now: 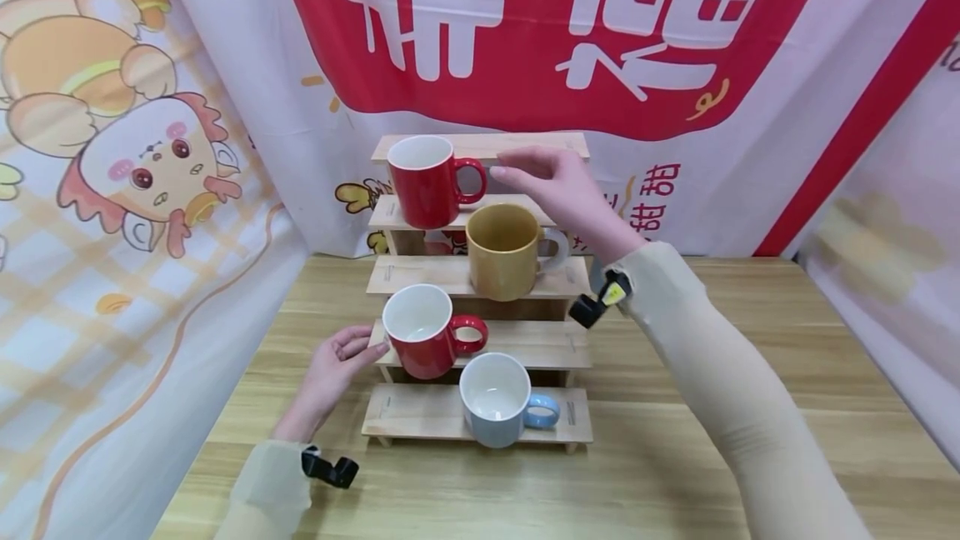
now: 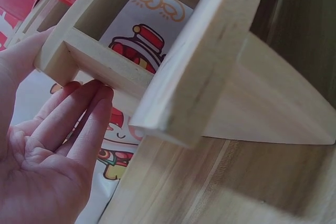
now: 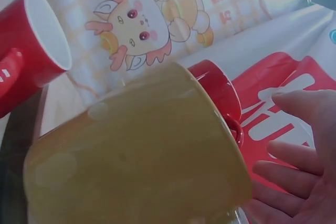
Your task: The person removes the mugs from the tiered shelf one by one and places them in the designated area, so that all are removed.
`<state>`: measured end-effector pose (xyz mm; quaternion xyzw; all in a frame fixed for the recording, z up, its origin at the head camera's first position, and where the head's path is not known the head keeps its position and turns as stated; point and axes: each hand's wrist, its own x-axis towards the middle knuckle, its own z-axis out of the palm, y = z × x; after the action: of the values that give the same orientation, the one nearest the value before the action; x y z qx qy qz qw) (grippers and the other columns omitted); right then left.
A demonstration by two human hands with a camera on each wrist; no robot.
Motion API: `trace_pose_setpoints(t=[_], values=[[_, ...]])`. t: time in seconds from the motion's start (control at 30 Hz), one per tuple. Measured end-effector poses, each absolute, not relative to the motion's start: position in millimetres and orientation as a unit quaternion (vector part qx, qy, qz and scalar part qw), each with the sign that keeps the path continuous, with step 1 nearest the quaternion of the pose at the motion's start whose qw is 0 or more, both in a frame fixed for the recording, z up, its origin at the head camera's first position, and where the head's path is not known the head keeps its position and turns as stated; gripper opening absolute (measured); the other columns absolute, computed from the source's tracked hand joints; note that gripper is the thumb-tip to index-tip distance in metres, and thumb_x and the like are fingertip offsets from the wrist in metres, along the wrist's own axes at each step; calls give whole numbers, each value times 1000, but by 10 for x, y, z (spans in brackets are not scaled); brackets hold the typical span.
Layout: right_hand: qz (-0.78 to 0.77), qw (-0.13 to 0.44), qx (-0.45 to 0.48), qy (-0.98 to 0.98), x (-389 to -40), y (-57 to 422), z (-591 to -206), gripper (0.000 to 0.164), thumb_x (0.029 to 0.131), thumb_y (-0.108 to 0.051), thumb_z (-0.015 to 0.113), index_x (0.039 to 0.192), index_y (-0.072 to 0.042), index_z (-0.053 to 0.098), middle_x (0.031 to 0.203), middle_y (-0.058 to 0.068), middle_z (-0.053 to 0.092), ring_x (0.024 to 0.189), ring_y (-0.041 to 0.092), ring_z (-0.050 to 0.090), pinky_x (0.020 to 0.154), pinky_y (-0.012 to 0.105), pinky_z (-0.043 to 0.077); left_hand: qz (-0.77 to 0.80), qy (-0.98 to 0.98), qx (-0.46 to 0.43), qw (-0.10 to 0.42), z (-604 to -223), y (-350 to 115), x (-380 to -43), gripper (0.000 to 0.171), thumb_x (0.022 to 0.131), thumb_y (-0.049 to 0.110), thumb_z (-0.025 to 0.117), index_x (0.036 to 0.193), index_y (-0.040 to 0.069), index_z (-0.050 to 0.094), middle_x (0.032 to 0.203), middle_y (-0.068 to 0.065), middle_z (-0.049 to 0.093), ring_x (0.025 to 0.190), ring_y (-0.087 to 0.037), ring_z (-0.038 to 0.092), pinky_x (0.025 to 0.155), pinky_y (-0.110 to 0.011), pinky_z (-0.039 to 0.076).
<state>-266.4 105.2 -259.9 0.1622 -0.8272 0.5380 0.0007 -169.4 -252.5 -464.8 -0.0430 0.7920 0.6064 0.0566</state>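
Note:
A stepped wooden rack (image 1: 408, 412) bears mugs on its tiers. My left hand (image 1: 337, 369) pinches the left end of one lower tier, thumb above and fingers below, as the left wrist view shows. Beside that thumb stands a red mug (image 1: 429, 355). My right hand (image 1: 558, 186) is at the upper right of the rack, fingers loosely bent and holding nothing. Its fingertips are just right of the handle of the upper red mug (image 1: 426, 194), seemingly apart from it. Under this hand is a yellow mug (image 1: 498, 269), which fills much of the right wrist view.
A light blue mug (image 1: 491, 423) sits on the lowest tier, its handle to the right. The rack stands on a wood-grain table (image 1: 675, 457). Behind it hangs a red and white printed cloth (image 1: 525, 98); another printed cloth (image 1: 247, 148) is at the left.

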Motion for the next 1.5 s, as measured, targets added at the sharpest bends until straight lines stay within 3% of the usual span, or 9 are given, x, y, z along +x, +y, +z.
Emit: trace_pose_setpoints(t=[0.2,0.5,0.7,0.9,1.27,1.5], values=[[534,-39,170,-827,-2840,863,-2578,61,91,-53,73,142,-23,61,132,-7,64,119,12,59,102,39,49,604,794,-47,58,-4652,-2524,-1690,63,92,37,79,139,4,53,131,-12,67,120,-22,63,106,-38,44],[558,-68,179,-808,-2995,645,-2618,43,97,-42,70,133,-17,67,118,-1,69,110,21,65,92,32,56,599,797,-54,52,-4681,-2525,-1700,63,91,36,79,138,3,54,130,-13,67,118,-20,64,99,-28,46],[555,-89,167,-810,-3064,573,-2598,39,100,-40,66,130,-16,68,118,0,68,109,22,63,88,33,58,602,795,-58,52,-4696,-2542,-1694,63,91,36,80,138,2,54,130,-14,67,118,-21,64,102,-32,46],[554,-93,165,-810,-3105,584,-2561,36,99,-40,66,125,-14,69,118,2,67,110,23,62,86,36,59,605,793,-54,56,-4710,-2552,-1713,63,90,39,80,137,5,56,129,-10,68,118,-20,64,104,-37,44],[564,-92,164,-804,-3126,578,-2538,29,99,-35,68,117,-13,69,114,3,68,109,24,63,85,36,59,608,790,-56,57,-4662,-2548,-1719,61,92,35,79,139,5,55,130,-10,68,119,-20,63,99,-28,46],[569,-82,168,-801,-3065,586,-2537,30,99,-34,68,117,-10,68,111,4,69,106,25,64,90,41,58,612,787,-53,54,-4671,-2537,-1716,62,90,35,81,136,3,56,128,-12,68,118,-22,64,106,-39,43]])
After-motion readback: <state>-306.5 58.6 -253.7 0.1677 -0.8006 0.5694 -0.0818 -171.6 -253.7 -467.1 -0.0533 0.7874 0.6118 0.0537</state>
